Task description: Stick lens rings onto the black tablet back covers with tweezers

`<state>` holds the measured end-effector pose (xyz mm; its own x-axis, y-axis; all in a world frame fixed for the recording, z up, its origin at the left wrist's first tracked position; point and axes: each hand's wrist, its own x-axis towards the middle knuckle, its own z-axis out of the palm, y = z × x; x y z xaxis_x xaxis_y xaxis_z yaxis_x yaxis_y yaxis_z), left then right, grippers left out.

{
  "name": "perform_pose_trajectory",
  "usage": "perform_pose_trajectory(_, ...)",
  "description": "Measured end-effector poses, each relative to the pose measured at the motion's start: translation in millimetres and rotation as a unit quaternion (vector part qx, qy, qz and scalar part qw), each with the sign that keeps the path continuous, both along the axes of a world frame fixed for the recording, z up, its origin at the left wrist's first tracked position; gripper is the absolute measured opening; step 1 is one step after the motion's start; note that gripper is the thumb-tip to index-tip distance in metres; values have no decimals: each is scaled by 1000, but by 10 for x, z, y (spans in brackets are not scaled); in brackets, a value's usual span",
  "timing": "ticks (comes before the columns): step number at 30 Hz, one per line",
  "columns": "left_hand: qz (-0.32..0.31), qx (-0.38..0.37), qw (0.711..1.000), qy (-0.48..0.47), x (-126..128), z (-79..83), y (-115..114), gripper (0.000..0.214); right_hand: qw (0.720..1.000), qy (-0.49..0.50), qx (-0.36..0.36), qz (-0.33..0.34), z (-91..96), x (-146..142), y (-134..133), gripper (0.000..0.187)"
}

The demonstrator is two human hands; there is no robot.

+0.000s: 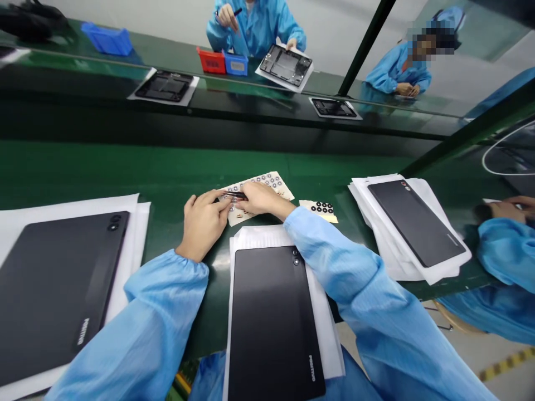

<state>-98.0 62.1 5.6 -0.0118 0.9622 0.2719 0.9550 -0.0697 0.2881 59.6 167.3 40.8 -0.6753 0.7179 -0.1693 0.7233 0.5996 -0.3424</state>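
A pale sheet of small ring stickers [267, 184] lies on the green belt just beyond a dark tablet back [273, 317] that rests on white foam in front of me. My right hand [261, 199] is closed on black tweezers [234, 195] whose tips point left over the sheet. My left hand [204, 221] rests on the sheet's left edge, fingers curled and pressing it down beside the tweezer tips. A smaller yellow strip with black rings [321, 209] lies to the right of my right hand.
Another tablet back [54, 284] on white foam sits at left, and a third [416, 228] on a foam stack at right. A co-worker's sleeve and hand [507, 223] reach in at the far right. Across the far belt, people in blue work over open tablet frames [286, 65] and small red and blue bins [223, 61].
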Motion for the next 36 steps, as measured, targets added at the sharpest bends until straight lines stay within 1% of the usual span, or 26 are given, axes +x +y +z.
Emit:
perform_pose_trajectory(2, -1, 0, 1000, 7, 15, 11, -17, 35, 1000, -5, -10, 2, 26, -44, 40, 26)
perform_pose_trajectory(4, -7, -2, 1000, 10, 16, 14, -22, 35, 1000, 0, -11, 3, 55, -34, 25, 24)
perform_pose_trajectory(6, -16, 0, 1000, 9, 2, 1, -11, 35, 1000, 14, 1, 1, 90, 39, -46, 22)
perform_pose_trajectory(8, -21, 11, 1000, -1, -26, -35, 19, 33, 997, 69, 24, -3, 135, 190, -173, 20)
perform_pose_trajectory(10, -15, 20, 999, -23, -63, -88, 59, 33, 985, 171, 34, -7, 186, 432, -352, 17)
perform_pose_trajectory(12, -4, 19, 999, -48, -99, -134, 96, 35, 960, 280, 22, -19, 230, 755, -577, 17)
perform_pose_trajectory(14, 5, 17, 997, -69, -109, -139, 107, 39, 942, 332, 15, -36, 239, 1119, -827, 18)
perform_pose_trajectory(15, 9, 21, 997, -77, -95, -119, 97, 41, 943, 330, 26, -42, 222, 1298, -956, 15)
perform_pose_trajectory(16, 11, 31, 996, -84, -64, -84, 73, 42, 947, 315, 36, -41, 189, 1463, -1085, 15)
perform_pose_trajectory(18, 11, 52, 993, -102, 54, 21, -15, 42, 960, 267, 70, -41, 79, 1726, -1333, 28)
perform_pose_trajectory(20, -18, 37, 991, -126, 232, 132, -143, 39, 970, 206, 119, -47, -59, 1874, -1551, 41)
perform_pose_trajectory(22, -68, -17, 989, -127, 423, 210, -278, 38, 972, 165, 158, -50, -179, 1921, -1717, 49)
perform_pose_trajectory(23, -90, -47, 988, -115, 509, 230, -337, 39, 972, 158, 166, -52, -220, 1919, -1774, 51)
perform_pose_trajectory(25, -111, -91, 986, -81, 637, 242, -421, 38, 972, 158, 165, -55, -259, 1895, -1835, 54)
perform_pose_trajectory(28, -101, -112, 988, -45, 719, 238, -462, 33, 975, 158, 151, -50, -250, 1867, -1831, 54)
perform_pose_trajectory(32, -72, -108, 991, -34, 714, 241, -446, 42, 975, 161, 149, -41, -229, 1862, -1785, 50)
perform_pose_trajectory(36, -76, -136, 987, -48, 705, 220, -438, 31, 976, 163, 137, -43, -242, 1870, -1773, 48)
